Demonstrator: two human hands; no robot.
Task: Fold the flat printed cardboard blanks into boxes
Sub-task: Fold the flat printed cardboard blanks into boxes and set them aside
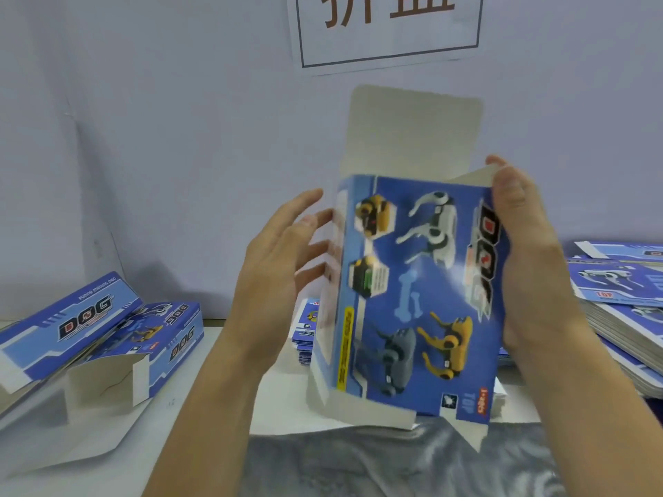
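- The box [416,292] is held up in the air between the two hands, above the near edge of the table [201,417] and a grey cloth [394,464]. Its blue printed face, with robot dogs and the word DOG, is turned toward the camera.
- A plain unprinted flap [412,130] stands straight up from the top of the box, above both sets of fingertips.
- The right hand [531,260] grips the right edge of the box: the thumb lies on the printed face over the DOG lettering, and the fingers curl round behind the edge at its top corner.
- The left hand [280,267] is at the left side panel with its fingers straight and spread wide. The fingertips reach the panel's edge, but motion blur hides whether they press on it.
- Just behind the box, below the left fingers, a small stack of flat blanks [305,331] lies on the table.
- Well to the right of the right hand sits a taller pile of flat blanks [624,317], printed side up.
- Well to the left of the left hand lie folded boxes [107,338] with open end flaps.
- Beyond the fingertips, on the wall, hangs a paper sign [387,26] with large characters.
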